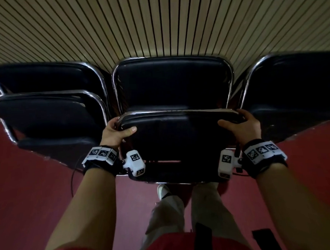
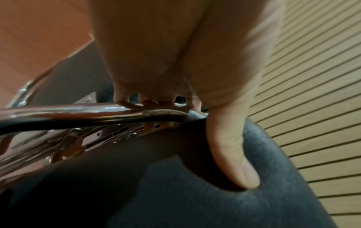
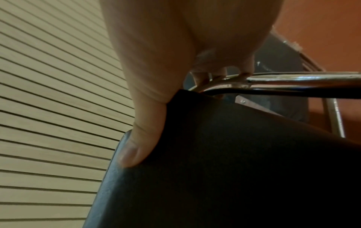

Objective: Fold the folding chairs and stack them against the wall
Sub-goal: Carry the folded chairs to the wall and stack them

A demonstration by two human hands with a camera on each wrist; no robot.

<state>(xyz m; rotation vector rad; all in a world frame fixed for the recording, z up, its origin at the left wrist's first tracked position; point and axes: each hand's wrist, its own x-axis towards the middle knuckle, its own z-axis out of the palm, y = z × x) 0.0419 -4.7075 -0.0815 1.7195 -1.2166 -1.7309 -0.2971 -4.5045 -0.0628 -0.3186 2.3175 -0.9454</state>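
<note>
Head view shows both hands on the top corners of a folded black chair: the left hand and the right hand each curl fingers behind the chrome frame, thumb pressed flat on the padded back (both wrist views confirm this). It stands just in front of other folded chairs leaning on the slatted wall, above the red floor.

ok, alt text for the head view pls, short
Both hands, left hand and right hand, grip the top corners of a folded black chair in front of a slatted wall. More folded chairs lean against that wall; red floor below.
</note>
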